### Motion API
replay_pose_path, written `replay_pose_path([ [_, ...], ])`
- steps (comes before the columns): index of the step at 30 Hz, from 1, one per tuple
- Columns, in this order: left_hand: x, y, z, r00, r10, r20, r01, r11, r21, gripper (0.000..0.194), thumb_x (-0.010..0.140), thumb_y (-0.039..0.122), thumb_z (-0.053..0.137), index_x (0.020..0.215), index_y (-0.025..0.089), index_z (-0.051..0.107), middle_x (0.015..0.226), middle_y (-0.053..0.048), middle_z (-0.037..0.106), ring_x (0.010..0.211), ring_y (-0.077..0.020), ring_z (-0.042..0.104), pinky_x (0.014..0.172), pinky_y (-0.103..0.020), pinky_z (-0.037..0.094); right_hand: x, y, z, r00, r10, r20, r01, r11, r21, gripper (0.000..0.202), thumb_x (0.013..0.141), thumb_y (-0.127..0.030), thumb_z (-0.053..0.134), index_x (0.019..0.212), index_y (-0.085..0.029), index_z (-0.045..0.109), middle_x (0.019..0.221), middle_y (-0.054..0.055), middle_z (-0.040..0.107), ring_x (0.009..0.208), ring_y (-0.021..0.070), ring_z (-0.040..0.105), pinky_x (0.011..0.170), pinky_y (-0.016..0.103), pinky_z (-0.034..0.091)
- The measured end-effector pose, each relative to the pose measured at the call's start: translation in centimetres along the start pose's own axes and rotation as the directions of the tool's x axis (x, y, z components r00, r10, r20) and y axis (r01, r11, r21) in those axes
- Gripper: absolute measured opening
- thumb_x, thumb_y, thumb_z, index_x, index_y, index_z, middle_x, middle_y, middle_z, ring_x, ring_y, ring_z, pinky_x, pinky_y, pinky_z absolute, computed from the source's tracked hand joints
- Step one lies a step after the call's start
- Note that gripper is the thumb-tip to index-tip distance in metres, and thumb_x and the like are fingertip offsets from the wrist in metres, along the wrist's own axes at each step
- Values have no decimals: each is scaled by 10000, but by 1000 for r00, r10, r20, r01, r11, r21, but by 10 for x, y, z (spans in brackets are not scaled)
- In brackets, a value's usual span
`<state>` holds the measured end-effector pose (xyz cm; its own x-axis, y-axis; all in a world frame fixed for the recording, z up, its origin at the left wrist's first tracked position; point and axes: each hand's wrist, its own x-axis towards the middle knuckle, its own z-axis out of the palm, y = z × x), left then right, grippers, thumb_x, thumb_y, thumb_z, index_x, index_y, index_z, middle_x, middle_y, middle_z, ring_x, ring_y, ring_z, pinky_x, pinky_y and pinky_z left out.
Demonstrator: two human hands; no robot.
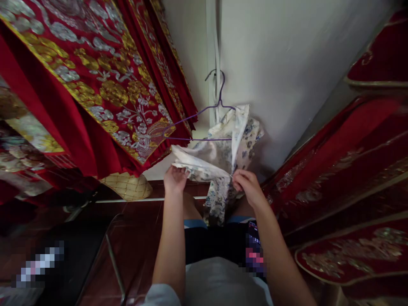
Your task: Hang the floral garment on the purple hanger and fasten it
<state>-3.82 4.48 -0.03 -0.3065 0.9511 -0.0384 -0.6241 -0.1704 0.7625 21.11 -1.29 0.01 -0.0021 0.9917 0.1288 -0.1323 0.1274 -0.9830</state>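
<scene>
A white floral garment [219, 187] hangs half on a purple wire hanger [197, 139], with its right shoulder over the hanger and its left side slipped off. The hanger's hook is caught on a pale strip at the wall. My left hand [176, 178] has its fingers curled around the garment's left edge, holding it out to the side. At the middle of the garment, my right hand [245, 185] pinches its front edge, where two edges meet. What lies between the right fingertips is too small to make out. The garment's lower part falls between my knees.
Red cloths embroidered in gold and silver [127, 93] hang at the left. More red embroidered pieces [350, 170] stand at the right. A phone [254, 246] lies on my right thigh. A black seat [70, 250] with a metal frame is at lower left, over dark red floor tiles.
</scene>
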Motion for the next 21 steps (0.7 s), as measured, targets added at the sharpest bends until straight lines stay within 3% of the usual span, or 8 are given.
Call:
replay_pose_path([
  [2,-16,-15,0,986,-154,-68,147,985,-95,245,914,180,495,672,180,534,646,-34,614,614,-153,606,650,-288,506,-14,10,-17,997,41,-72,-35,996,83,217,681,-312,602,529,-201,493,431,-72,387,408,68,325,448,225,224],
  [5,-39,-26,5,956,-292,-28,281,939,-198,144,860,180,591,718,166,576,711,-19,644,649,-138,615,648,-254,477,-29,16,-39,992,99,-84,-91,992,87,216,656,-311,630,521,-196,506,440,-71,381,415,67,322,454,225,245],
  [9,-66,-27,21,959,-237,159,262,951,-165,104,786,203,693,744,150,615,737,-6,623,694,-129,597,666,-230,452,-30,9,-46,986,156,-56,-160,983,-84,212,665,-351,686,572,-183,595,483,-32,499,473,98,410,490,236,307],
  [12,-86,-24,38,917,-186,353,230,969,-85,192,770,284,751,735,157,612,758,-3,595,704,-124,561,660,-220,428,-23,6,-33,981,91,-170,-121,978,-171,288,662,-460,749,692,-185,669,609,7,624,589,154,536,562,261,404],
  [14,-100,-23,49,889,-172,424,191,982,-1,232,782,344,765,751,157,632,797,-12,603,748,-131,561,704,-227,436,-21,10,-21,980,29,-199,-65,983,-174,369,715,-559,724,783,-196,705,743,34,698,749,209,624,700,301,483],
  [16,-111,-25,56,861,-167,481,109,983,147,242,811,380,752,804,151,674,840,-27,621,804,-144,569,767,-240,440,-22,16,-8,990,66,-127,-80,990,-115,487,781,-675,631,881,-209,735,894,56,744,949,258,661,861,347,504],
  [18,-118,-27,60,828,-163,536,-4,955,297,242,851,390,717,858,149,703,870,-38,632,834,-153,569,797,-248,434,-27,20,2,984,179,16,-179,984,19,628,811,-776,512,1008,-226,741,1004,63,753,1092,273,650,961,382,493],
  [21,-120,-27,60,818,-107,566,-158,903,399,236,884,393,677,861,163,719,935,-55,647,915,-182,579,864,-266,431,-37,21,10,929,269,254,-312,938,149,680,801,-813,493,1092,-243,722,1025,62,751,1096,248,661,972,390,506],
])
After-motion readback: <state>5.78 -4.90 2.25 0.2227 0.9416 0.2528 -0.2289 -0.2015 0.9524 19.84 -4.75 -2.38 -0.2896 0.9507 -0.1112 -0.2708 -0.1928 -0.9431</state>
